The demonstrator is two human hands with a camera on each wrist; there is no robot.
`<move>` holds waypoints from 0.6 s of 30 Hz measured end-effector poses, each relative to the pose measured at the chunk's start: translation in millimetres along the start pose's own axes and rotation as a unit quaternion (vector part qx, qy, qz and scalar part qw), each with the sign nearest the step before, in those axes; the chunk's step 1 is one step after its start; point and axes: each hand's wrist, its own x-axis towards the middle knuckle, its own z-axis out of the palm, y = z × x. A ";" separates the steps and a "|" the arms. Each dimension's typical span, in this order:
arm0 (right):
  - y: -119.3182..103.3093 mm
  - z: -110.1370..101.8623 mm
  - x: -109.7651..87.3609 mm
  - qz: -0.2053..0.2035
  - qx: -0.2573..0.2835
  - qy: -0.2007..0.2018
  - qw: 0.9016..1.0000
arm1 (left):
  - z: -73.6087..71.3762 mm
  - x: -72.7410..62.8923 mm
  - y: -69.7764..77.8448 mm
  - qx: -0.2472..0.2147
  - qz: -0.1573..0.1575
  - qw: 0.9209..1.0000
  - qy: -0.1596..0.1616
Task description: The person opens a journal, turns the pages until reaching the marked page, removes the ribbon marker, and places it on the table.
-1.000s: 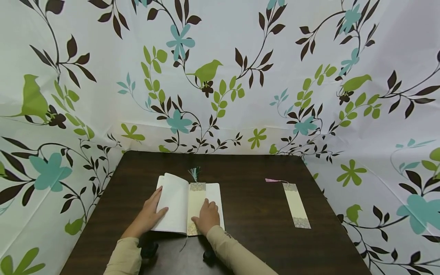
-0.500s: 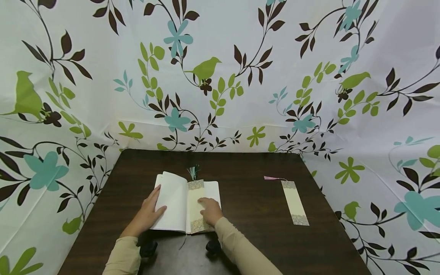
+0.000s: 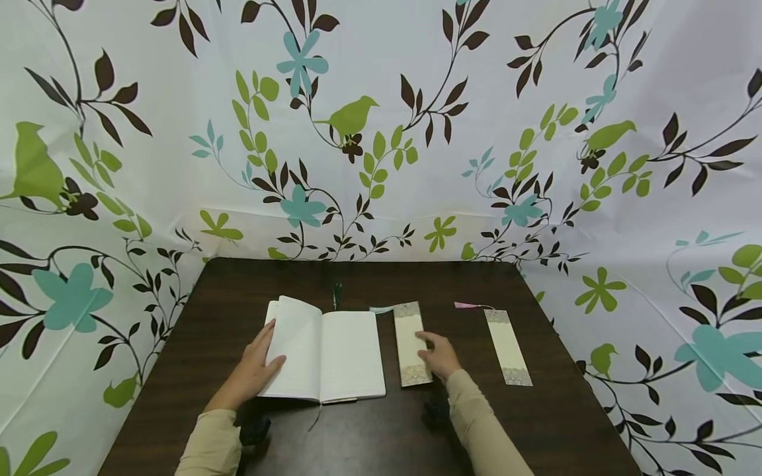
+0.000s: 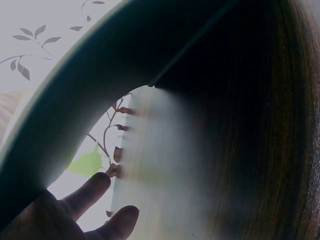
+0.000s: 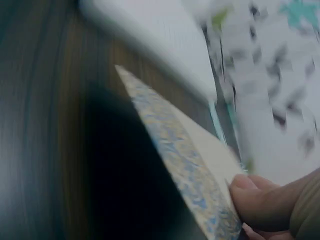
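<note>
A notebook [image 3: 351, 357] was seen spread open on the worktop [image 3: 345, 443]. Its left page was touched by the left hand [image 3: 245, 373], whose fingers were relaxed and loosely extended. To the right of the notebook, a cream bookmark [image 3: 412, 344] was pinched along its outer edge by the right hand [image 3: 439, 356], and was shown tilted in the right wrist view. Its pale blue tassel [image 3: 381, 310] was pointed towards the notebook's far right corner. Farther right of the notebook, a pink-tasselled bookmark [image 3: 508, 347] was left untouched. A dark green tassel [image 3: 337, 296] was seen beyond the notebook's far edge.
</note>
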 end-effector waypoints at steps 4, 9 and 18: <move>25.9 -44.8 -5.9 0.013 -0.085 0.035 0.996 | 0.4 -0.4 -3.5 0.001 0.004 1.000 0.004; 47.4 -82.8 -7.5 0.011 -0.218 0.057 0.974 | 2.5 1.0 -5.6 0.007 0.004 1.000 0.010; 62.7 -99.5 -6.0 0.029 -0.345 0.109 0.932 | 6.5 0.7 -7.5 0.008 -0.001 1.000 0.005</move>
